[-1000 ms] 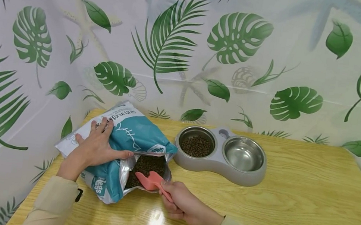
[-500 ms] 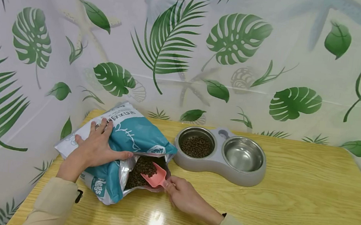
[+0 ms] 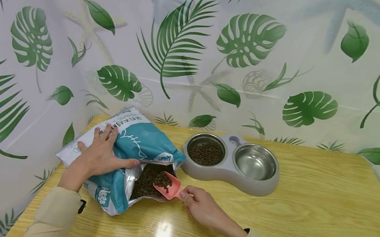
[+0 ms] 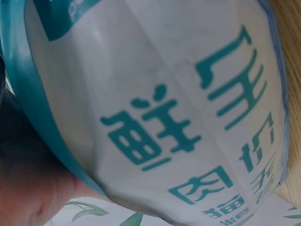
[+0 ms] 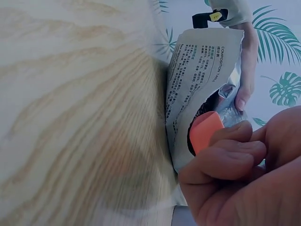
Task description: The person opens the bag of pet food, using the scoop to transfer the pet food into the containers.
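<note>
A blue and white pet food bag (image 3: 148,141) lies on its side at the left, its mouth facing right and brown kibble (image 3: 144,186) showing inside. My left hand (image 3: 99,157) rests on top of the bag with fingers spread, the thumb along the rim of the opening. In my right hand (image 3: 205,209) is the handle of a pink scoop (image 3: 173,190), gripped between curled fingers and thumb. Kibble fills part of the scoop, which sits at the bag's mouth. The right wrist view shows the scoop (image 5: 205,132) from below, its handle hidden by the fingers.
Behind and right of the bag stands a grey double bowl holder (image 3: 228,166). Its left steel bowl (image 3: 191,142) contains kibble; the right steel bowl (image 3: 254,164) is bare metal inside. A leaf-print cloth (image 3: 190,55) hangs behind the wooden table (image 3: 324,214).
The scoop has turned level and come up out of the kibble with a load in it. My right hand has shifted slightly right, toward the bag's mouth edge. The left hand stays put.
</note>
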`<state>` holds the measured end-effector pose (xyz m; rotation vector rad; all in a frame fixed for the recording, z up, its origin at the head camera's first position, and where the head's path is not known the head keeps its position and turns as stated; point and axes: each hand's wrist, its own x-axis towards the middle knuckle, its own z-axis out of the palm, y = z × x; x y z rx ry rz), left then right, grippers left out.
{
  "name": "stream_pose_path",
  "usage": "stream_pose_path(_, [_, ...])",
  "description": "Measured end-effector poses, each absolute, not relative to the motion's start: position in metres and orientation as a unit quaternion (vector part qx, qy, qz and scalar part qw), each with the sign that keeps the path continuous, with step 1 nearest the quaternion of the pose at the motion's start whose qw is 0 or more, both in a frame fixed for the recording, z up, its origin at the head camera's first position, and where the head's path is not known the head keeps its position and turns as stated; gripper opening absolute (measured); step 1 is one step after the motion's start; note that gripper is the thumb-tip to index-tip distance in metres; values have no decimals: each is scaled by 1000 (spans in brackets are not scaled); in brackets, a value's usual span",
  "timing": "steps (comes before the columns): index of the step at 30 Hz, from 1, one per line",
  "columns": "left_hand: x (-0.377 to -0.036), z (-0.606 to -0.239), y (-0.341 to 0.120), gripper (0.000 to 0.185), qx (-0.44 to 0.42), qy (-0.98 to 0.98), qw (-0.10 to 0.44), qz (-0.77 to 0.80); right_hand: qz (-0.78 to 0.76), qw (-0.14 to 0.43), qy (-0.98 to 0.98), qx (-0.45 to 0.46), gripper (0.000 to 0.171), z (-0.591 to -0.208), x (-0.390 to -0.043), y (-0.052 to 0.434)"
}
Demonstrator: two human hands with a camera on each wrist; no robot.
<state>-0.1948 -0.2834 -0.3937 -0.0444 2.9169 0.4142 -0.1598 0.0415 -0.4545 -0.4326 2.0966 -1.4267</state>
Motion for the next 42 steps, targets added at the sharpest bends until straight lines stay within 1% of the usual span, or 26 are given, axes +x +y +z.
stream_pose_path(4, [-194, -395, -284, 135, -16, 985, 99, 140, -538, 292, 775, -158, 36, -454, -159, 44])
stream_pose_path(9, [-192, -396, -284, 135, -16, 985, 98, 143, -577, 341, 726, -151, 37, -459, -159, 47])
stream_pose_path(13, [-191, -397, -284, 134, -17, 984, 99, 146, -613, 381, 673, -163, 39, -461, -160, 49])
stream_pose_path(19, [-193, -398, -284, 135, -18, 984, 97, 147, -645, 388, 626, -204, 47, -456, -162, 50])
stream_pose_path(23, [-194, -398, -285, 136, -17, 985, 96, 146, -643, 390, 628, -197, 45, -451, -165, 51])
stream_pose_path(27, [-195, -397, -285, 135, -17, 985, 96, 143, -633, 372, 654, -181, 44, -445, -169, 56])
stream_pose_path(32, [-195, -396, -285, 134, -16, 985, 93, 142, -618, 329, 696, -160, 44, -438, -178, 66])
stream_pose_path(38, [-194, -394, -285, 133, -16, 986, 92, 141, -622, 285, 718, -128, 36, -426, -195, 80])
stream_pose_path(42, [-194, -395, -285, 133, -16, 986, 92, 141, -622, 249, 736, -96, 38, -420, -207, 89])
